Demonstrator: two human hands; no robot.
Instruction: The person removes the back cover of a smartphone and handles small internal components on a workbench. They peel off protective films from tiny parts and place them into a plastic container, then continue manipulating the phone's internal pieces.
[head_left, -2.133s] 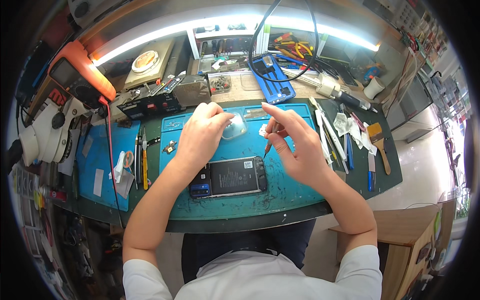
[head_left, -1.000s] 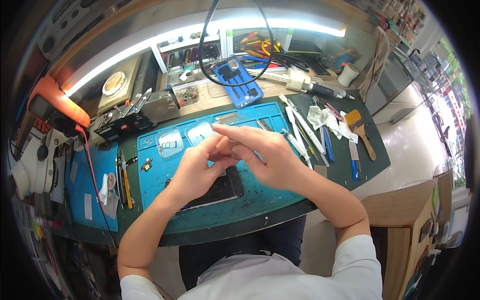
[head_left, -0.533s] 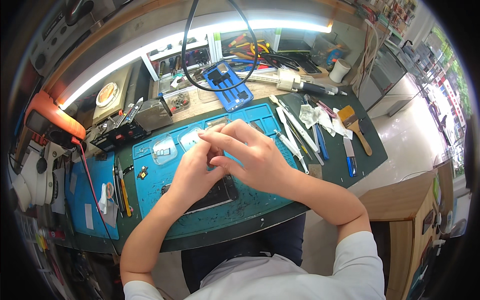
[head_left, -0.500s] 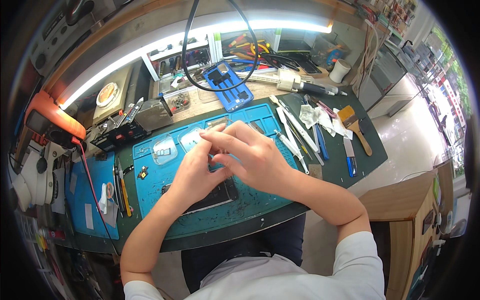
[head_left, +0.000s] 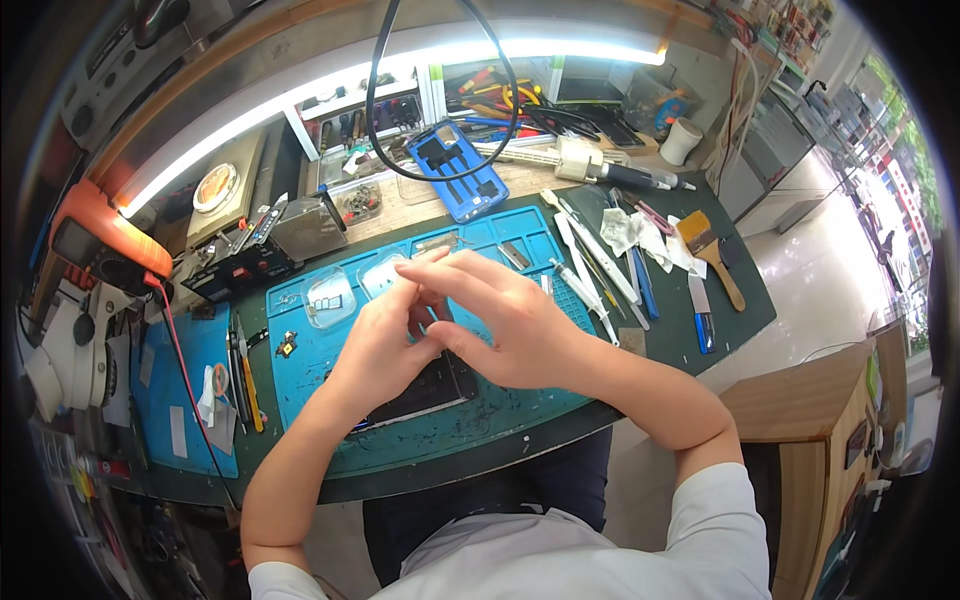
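Observation:
Both my hands come together over a blue work mat. My left hand has curled fingers tucked in behind the other hand. My right hand arches across it, fingertips meeting the left fingers, its thumb alongside. Anything pinched between the fingers is hidden. Below the hands a dark, flat, phone-like device lies on the mat, partly covered by them. Past the fingertips are two clear plastic trays, the left tray with small parts in it. A small black and gold part rests on the mat to the left.
Right of the mat lie white tweezer-like tools, a syringe, crumpled tissue and a wooden brush. A blue phone holder sits behind. An orange multimeter and its red lead stand left. A black cable loop hangs overhead.
My right hand has opened out slightly, its thumb shifting left and a gap widening between the palms. My left hand has moved a little left. More of the dark device shows.

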